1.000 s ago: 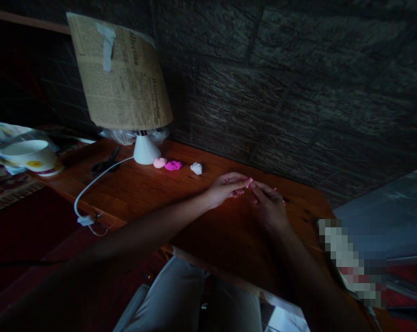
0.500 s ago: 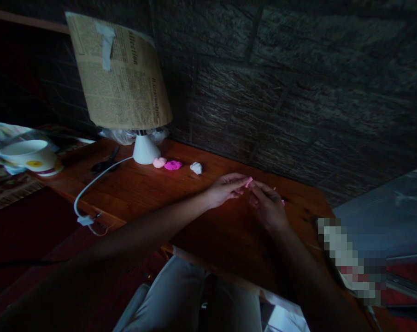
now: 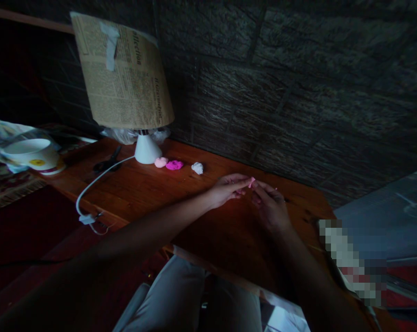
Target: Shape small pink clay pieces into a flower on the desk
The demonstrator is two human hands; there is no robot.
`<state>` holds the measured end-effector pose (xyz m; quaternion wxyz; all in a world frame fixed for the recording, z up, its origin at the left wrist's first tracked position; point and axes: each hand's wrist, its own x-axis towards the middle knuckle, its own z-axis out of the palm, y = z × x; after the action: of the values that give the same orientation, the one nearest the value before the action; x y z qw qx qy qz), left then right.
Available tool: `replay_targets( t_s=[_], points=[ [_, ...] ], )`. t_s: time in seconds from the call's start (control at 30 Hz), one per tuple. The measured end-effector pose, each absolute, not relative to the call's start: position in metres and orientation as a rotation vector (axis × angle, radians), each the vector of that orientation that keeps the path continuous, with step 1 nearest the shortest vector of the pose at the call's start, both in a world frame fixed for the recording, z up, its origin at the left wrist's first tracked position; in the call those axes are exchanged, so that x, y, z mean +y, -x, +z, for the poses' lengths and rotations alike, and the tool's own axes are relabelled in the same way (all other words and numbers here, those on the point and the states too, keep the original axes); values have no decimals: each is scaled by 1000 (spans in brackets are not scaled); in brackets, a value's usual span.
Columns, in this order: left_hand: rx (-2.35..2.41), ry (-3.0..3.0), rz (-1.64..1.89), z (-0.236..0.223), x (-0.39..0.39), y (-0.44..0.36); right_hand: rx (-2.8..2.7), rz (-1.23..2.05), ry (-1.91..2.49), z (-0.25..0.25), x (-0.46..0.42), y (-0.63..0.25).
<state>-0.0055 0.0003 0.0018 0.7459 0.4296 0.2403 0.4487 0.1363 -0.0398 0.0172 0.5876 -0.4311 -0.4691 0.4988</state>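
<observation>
Between the fingertips of both hands is a small piece of pink modelling clay [image 3: 252, 182], held just above the wooden table [image 3: 215, 235]. My left hand [image 3: 228, 190] pinches it from the left, fingers closed. From the right, my right hand [image 3: 271, 205] grips the same piece between thumb and fingers. Left of the hands a white clay lump [image 3: 197, 168] lies on the table. Farther left, a magenta clay lump [image 3: 174, 165] touches a light pink clay lump [image 3: 161, 162] beside the lamp base. Tiny pink bits show near my right hand's knuckles.
A lamp with a newsprint shade [image 3: 125, 76] stands at the back left, its white cable [image 3: 91, 182] running over the front edge. Black scissors [image 3: 107, 162] and a paper cup [image 3: 33, 154] are left of it. A dark brick wall [image 3: 263, 92] rises behind. A blurred-out object lies at right.
My fingertips have shifted slightly on the pink clay, and both hands still pinch it. The whole view has moved a little; the other things stay in place.
</observation>
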Motion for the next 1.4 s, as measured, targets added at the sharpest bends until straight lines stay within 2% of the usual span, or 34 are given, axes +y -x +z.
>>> replay_targets(
  t_s=[0.2, 0.4, 0.5, 1.07, 1.23, 1.4],
  points=[
    [572, -1000, 1018, -1, 2, 3, -1114, 1129, 998, 15, -39, -138],
    [591, -1117, 1106, 1, 1, 7, -1343, 668, 1150, 17, -42, -145],
    [585, -1163, 1097, 2, 0, 9, -1414, 539, 1140, 17, -43, -147],
    [626, -1436, 1157, -4, -6, 7, -1440, 386, 1197, 13, -42, -149],
    [633, -1620, 1155, -6, -11, 6, -1372, 417, 1186, 13, -41, -149],
    [599, -1507, 1120, -5, -5, 9, -1375, 463, 1171, 12, -40, -148]
  ],
)
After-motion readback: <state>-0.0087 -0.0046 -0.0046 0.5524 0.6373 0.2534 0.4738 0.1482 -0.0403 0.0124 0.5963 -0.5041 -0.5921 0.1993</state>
